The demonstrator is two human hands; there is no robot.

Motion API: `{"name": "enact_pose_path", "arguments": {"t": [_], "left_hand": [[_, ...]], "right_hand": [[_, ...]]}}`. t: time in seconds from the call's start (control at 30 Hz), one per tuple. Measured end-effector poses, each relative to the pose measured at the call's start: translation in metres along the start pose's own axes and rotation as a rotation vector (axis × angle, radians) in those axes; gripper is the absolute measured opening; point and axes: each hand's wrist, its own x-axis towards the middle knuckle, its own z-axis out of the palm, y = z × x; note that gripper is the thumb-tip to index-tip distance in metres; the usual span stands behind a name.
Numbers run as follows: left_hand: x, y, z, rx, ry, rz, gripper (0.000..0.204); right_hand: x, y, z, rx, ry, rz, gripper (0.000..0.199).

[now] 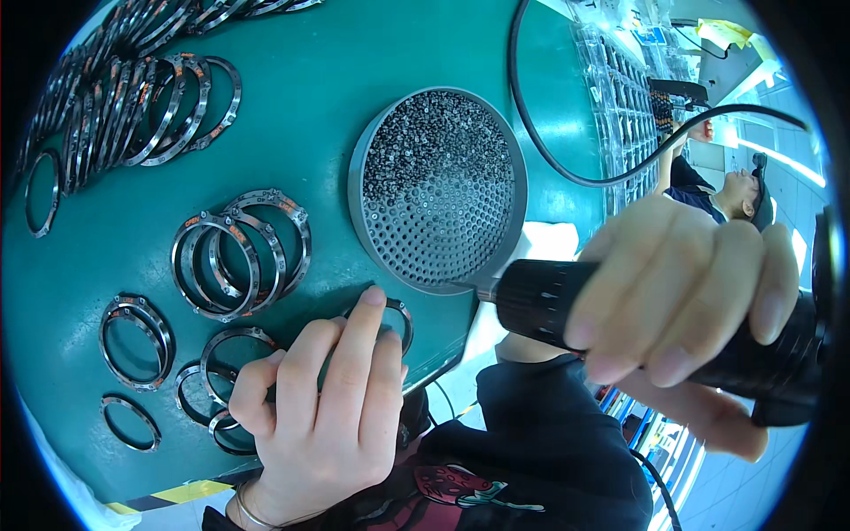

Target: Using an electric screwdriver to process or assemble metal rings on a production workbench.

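Teal matting is covering the table [328, 97], and on it the left hand [323, 411] is lying palm down, its fingertips [373, 296] pressing on a thin silver metal ring [396, 320] near the table's front edge; its grip is flat and spread, closing on nothing. More metal rings are lying about it: a loose stack of three overlapping rings [241, 252] just beyond the hand, single rings [135, 342] to its left, and a long overlapping row of rings [133, 97] at the far left. The right hand [686, 296] is wrapping its grip tightly around a black cylindrical electric screwdriver [549, 301], whose tip is pointing toward the ring. Just past that tip a round grey perforated tray [438, 190] is sitting, partly filled with tiny screws. A black cable [567, 168] is curving over the table behind it.
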Motion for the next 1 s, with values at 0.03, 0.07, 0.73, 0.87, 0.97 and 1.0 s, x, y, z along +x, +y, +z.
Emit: {"name": "enact_pose_path", "arguments": {"t": [0.03,0.07,0.73,0.87,0.97,1.0], "left_hand": [[0.000,0.000,0.000,-0.011,0.010,-0.018,0.020],[-0.001,0.001,0.000,-0.009,0.011,-0.023,0.020],[0.005,0.001,-0.007,-0.101,0.082,-0.008,0.015],[-0.002,-0.004,-0.007,-0.056,0.066,-0.030,0.018],[-0.002,-0.004,-0.002,-0.046,0.070,-0.016,0.022],[-0.003,-0.003,0.003,0.015,0.092,-0.017,0.025]], "right_hand": [[0.000,-0.002,0.000,0.013,0.025,-0.020,0.052],[0.000,-0.006,0.001,0.025,0.038,-0.032,0.050],[0.000,0.014,0.033,-0.187,-0.198,0.043,0.051],[-0.002,0.029,0.037,-0.115,-0.210,0.063,0.051],[0.001,0.027,0.030,-0.110,-0.255,0.109,0.052],[0.001,0.025,0.025,-0.089,-0.260,0.152,0.053]]}}
